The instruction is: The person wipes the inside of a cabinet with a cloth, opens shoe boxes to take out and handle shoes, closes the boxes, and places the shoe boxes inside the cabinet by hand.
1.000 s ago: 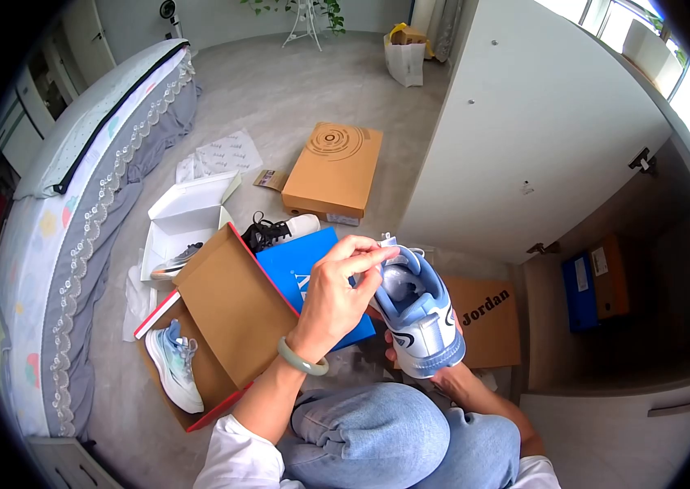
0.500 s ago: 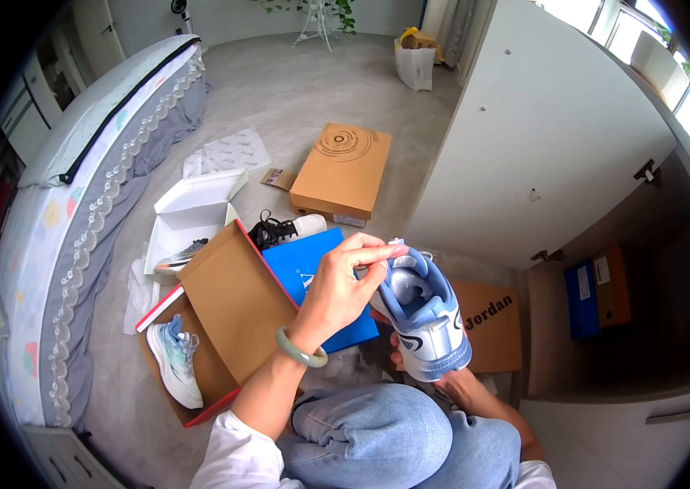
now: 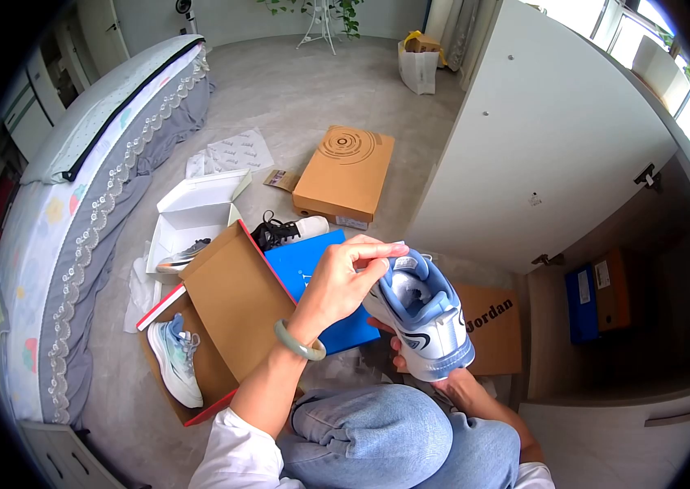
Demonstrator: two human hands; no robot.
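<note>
A white and light-blue sneaker (image 3: 434, 346) is held above my knees, heel towards me, its blue-lined opening facing up. My right hand (image 3: 396, 352) grips it from below; the sole hides most of that hand, with a few fingertips showing at the left side. My left hand (image 3: 341, 277), a pale bangle on its wrist, pinches at the front of the opening, near the tongue. Exactly which part lies between those fingertips is hard to see. A similar sneaker (image 3: 175, 363) lies in the open red-edged shoebox (image 3: 239, 301) at my left.
A blue box (image 3: 300, 257), black-laced shoe (image 3: 275, 232), white shoebox (image 3: 190, 220) with a grey shoe, and brown box (image 3: 345, 171) lie ahead. A Jordan box (image 3: 491, 334) is right, before an open cabinet (image 3: 606, 359) with its door (image 3: 516, 138) swung out. A bed (image 3: 100, 187) stands left.
The sneaker has tilted very slightly, and the right fingertips beneath it show a little more. My left hand stays at the front of the opening. The view has shifted slightly.
</note>
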